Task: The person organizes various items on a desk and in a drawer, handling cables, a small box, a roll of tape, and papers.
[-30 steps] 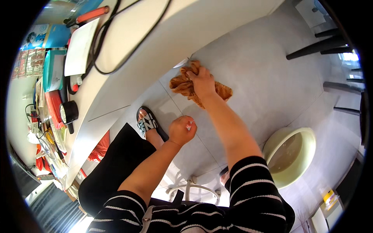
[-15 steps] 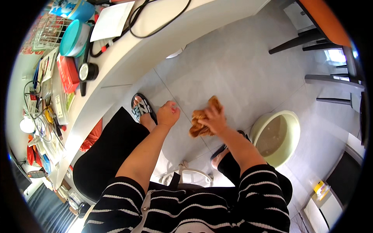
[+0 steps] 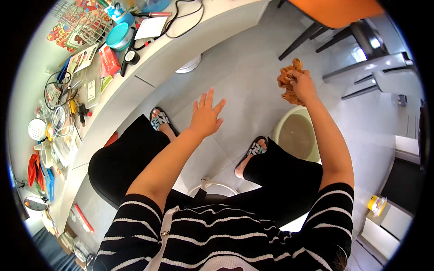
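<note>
A seated person's right hand (image 3: 302, 86) grips a crumpled, brown-orange cloth (image 3: 288, 80), fingers closed tight round its bunched folds, holding it in the air just above the far rim of a round, pale green plastic basin (image 3: 281, 127) of murky water that stands on the grey tiled floor (image 3: 244, 77). The left hand (image 3: 205, 115) hangs empty over the floor, fingers spread wide apart. A curved white bench (image 3: 149, 67) at left carries a tangle of black cables (image 3: 181, 18) along its front edge and a round teal tub (image 3: 118, 37) farther back.
</note>
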{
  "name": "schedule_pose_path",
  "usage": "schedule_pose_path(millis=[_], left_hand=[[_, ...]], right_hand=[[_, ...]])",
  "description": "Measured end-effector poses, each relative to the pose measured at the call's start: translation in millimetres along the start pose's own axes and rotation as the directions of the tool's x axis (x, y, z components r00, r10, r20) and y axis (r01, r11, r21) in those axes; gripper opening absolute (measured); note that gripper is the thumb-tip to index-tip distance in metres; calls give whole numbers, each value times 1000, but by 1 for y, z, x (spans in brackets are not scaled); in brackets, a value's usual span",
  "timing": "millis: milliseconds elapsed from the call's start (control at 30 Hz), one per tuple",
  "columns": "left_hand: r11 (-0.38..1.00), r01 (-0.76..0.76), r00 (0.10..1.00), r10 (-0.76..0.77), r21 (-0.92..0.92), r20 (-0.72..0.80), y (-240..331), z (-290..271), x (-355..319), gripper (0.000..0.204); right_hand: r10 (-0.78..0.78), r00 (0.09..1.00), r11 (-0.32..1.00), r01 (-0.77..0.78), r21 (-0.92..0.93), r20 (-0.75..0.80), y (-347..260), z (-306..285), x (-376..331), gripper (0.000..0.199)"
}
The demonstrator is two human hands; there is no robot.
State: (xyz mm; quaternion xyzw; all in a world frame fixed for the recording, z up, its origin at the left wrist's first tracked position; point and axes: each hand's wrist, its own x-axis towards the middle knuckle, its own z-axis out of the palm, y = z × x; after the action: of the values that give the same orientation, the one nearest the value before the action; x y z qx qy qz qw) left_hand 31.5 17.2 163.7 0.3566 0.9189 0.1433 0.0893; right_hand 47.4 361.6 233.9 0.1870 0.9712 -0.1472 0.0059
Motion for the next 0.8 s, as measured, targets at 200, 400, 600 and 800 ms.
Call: schedule_pose_path(millis=[200,400,600,800], left_hand=[[854,33,965,-163,-519,-207,59,-19,40,87],[650,-2,969,-185,-760,-161,104,-90,20,90],[712,-79,945,-170,-697,-280,119,-91,9,89],[768,-259,911,-9,-586,-413,138,-112,-5,85]], right_hand=[[-30,976,915,115,386,-218,-53,-63,-92,35],[-12,969,752,173,636,-248,-88,-47,-149,35],[25,980,-121,-192,974,196,-130,-53,-183,36],[233,957,-217,-125,968,176,-115,-83,-198,33]])
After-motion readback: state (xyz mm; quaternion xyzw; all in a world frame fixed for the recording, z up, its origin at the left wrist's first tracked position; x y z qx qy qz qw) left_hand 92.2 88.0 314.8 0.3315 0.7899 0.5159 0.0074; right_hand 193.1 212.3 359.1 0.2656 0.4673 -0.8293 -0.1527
